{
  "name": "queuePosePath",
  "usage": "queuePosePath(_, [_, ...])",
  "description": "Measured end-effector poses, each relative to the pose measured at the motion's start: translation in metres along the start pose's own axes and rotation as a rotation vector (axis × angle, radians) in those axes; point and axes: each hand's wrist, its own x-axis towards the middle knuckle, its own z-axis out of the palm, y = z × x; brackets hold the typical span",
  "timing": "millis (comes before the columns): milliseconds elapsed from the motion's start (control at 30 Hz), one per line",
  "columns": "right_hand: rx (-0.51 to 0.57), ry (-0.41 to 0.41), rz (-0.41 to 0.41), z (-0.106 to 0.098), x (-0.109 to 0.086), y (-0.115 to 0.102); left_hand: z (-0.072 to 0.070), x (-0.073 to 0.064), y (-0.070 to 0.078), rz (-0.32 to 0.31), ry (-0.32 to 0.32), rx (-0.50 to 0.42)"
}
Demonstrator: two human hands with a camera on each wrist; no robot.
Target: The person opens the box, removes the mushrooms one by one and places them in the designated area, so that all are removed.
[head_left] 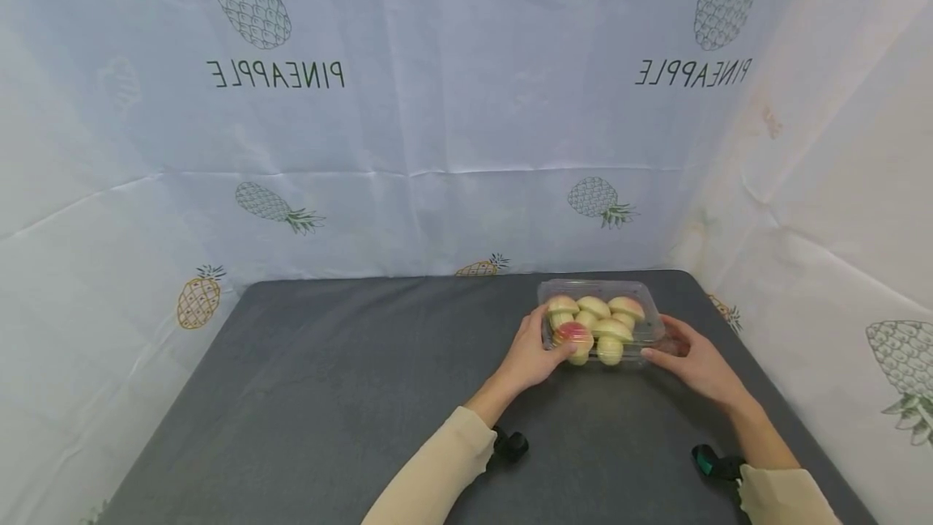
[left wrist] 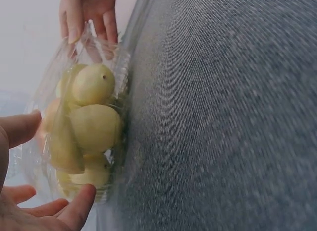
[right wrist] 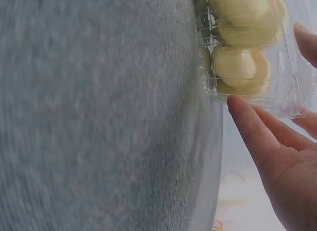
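A clear plastic clamshell box is at the far right of the dark table. Inside it lie several pale yellow, mushroom-shaped pieces, one with a pink-red cap. My left hand holds the box's left end, thumb over its front. On the opposite end, my right hand has its thumb and fingers around the right edge. In the left wrist view, the fingers touch the box's side. The right wrist view shows an index fingertip at its bottom edge. Whether the box is lifted cannot be told.
A dark grey cloth covers the table. A white curtain printed with pineapples hangs along the back edge and both sides. The box stands close to the table's back right corner.
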Motion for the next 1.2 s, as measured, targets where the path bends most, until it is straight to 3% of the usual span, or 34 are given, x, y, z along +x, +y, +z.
queuePosePath(300, [0.025,-0.001,0.005,0.008,0.003,-0.008,-0.011,-0.006,-0.001,-0.024,0.001,0.011])
queuePosePath(867, [0.044,0.009,-0.039,0.030,0.010,-0.024,-0.029,-0.017,-0.010,-0.032,0.063,-0.002])
queuePosePath(1200, [0.043,0.013,0.007,0.045,0.010,-0.039,-0.044,-0.025,-0.016,-0.053,0.071,-0.003])
